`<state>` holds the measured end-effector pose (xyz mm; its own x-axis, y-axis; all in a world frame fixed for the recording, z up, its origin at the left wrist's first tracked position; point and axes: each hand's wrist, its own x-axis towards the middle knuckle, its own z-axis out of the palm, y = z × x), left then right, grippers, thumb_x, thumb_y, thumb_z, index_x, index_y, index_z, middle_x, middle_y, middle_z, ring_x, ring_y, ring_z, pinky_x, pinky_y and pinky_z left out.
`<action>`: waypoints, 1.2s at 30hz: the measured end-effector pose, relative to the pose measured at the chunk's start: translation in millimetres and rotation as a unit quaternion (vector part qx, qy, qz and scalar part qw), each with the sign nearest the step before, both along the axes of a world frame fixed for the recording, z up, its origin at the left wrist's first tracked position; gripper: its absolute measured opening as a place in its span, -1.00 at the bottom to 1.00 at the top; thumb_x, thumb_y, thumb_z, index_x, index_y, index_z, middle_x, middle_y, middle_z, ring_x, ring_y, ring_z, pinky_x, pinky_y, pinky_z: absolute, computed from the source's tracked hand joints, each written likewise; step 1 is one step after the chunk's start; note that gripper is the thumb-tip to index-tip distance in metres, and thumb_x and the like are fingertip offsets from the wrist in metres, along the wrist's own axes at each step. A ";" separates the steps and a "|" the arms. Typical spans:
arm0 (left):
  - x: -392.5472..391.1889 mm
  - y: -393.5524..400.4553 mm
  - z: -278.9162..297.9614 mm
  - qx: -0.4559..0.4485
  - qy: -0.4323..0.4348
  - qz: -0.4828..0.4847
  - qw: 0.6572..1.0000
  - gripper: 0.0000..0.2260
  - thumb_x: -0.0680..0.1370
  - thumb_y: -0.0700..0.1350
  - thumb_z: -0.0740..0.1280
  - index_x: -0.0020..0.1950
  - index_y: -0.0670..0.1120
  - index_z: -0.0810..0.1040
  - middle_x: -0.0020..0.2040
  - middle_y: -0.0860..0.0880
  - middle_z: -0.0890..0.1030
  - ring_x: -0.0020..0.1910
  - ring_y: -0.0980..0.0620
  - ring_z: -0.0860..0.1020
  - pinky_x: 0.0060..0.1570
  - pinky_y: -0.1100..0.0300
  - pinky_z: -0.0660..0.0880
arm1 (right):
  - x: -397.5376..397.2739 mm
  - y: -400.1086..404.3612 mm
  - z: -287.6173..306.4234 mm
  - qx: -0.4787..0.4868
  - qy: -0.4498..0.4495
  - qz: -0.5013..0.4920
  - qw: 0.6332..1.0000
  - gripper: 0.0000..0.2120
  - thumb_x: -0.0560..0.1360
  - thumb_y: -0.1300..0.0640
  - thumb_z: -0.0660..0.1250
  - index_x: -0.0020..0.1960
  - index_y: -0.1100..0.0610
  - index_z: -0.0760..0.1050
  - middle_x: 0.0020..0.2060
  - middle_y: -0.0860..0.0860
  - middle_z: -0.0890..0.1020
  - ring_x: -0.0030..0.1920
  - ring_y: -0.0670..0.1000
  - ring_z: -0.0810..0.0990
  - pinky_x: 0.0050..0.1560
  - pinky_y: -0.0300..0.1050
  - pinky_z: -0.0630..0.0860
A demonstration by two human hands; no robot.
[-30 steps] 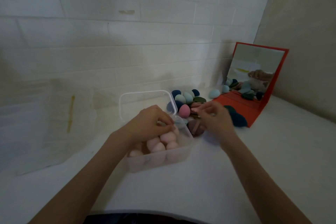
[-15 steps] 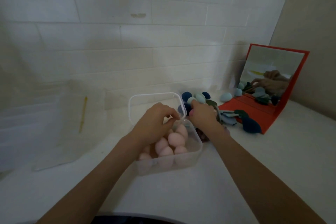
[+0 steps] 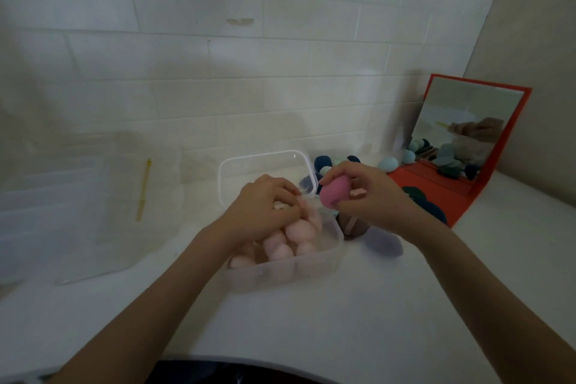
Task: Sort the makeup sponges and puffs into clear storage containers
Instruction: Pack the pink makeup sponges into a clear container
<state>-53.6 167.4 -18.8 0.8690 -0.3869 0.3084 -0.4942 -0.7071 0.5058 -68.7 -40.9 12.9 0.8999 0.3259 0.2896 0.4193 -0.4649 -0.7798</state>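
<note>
A clear plastic container (image 3: 280,273) sits in the middle of the white counter, holding several pale pink sponges (image 3: 282,251). My left hand (image 3: 265,209) rests over its far side, fingers curled on the rim near the hinged lid (image 3: 268,162). My right hand (image 3: 371,196) grips a darker pink egg-shaped sponge (image 3: 332,195) just right of the container's far corner. Behind it lies a pile of blue, teal and dark green sponges (image 3: 324,164). Brown and purple puffs (image 3: 383,243) lie beside the container, partly hidden under my right wrist.
A red folding mirror (image 3: 477,146) stands open at the right by the corner wall, with dark sponges (image 3: 430,206) on its base. A second clear container (image 3: 93,206) with a yellow stick sits at the left against the tiled wall.
My right hand has lifted the darker pink sponge out of the pile and brought it toward the container. My left hand has stayed on the container's rim.
</note>
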 end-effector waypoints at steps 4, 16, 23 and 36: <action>-4.7 -4.1 3.7 0.110 -0.001 -0.027 0.994 -0.55 0.24 0.40 0.20 -0.12 0.15 0.63 0.06 0.22 0.57 0.09 0.17 0.43 0.15 0.06 0.37 | -10.4 5.5 9.2 0.014 -0.038 0.015 0.999 -0.61 0.35 0.37 0.40 0.05 0.00 0.47 0.04 -0.18 0.53 0.00 -0.07 0.58 -0.07 -0.19 0.60; 2.8 -6.2 18.0 0.315 0.050 -0.146 0.936 -0.78 0.53 0.11 0.30 0.15 0.19 0.59 0.36 0.10 0.22 0.27 0.02 0.19 0.24 0.15 0.19 | -19.9 14.3 5.8 -0.276 -0.001 0.071 0.959 -0.75 0.40 0.21 0.38 -0.02 -0.07 0.46 -0.27 -0.24 0.49 -0.27 -0.27 0.46 -0.28 -0.39 0.35; 1.3 -0.5 20.4 0.304 0.084 -0.160 0.936 -0.77 0.55 0.06 0.29 0.17 0.09 0.60 0.47 0.08 0.15 0.40 -0.03 0.08 0.38 0.06 0.18 | -20.6 28.5 18.7 -0.388 0.038 0.083 0.917 -0.70 0.41 0.08 0.45 0.13 0.01 0.57 0.00 -0.04 0.63 0.00 -0.03 0.57 0.08 -0.07 0.54; -4.9 -6.8 21.6 0.315 0.105 -0.119 0.936 -0.67 0.47 0.11 0.27 0.20 0.09 0.56 0.48 0.10 0.14 0.40 0.00 0.10 0.40 0.01 0.17 | -38.6 69.5 5.5 -0.503 -0.041 -0.010 0.863 -0.72 0.59 0.13 0.16 0.28 0.13 0.38 0.18 0.10 0.53 0.20 0.14 0.50 0.23 0.08 0.31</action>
<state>-58.6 160.5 2.8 0.7509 -0.6250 -0.2134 -0.6123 -0.7799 0.1298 -107.3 28.6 18.4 0.8986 0.4337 -0.0672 0.4373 -0.8976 0.0551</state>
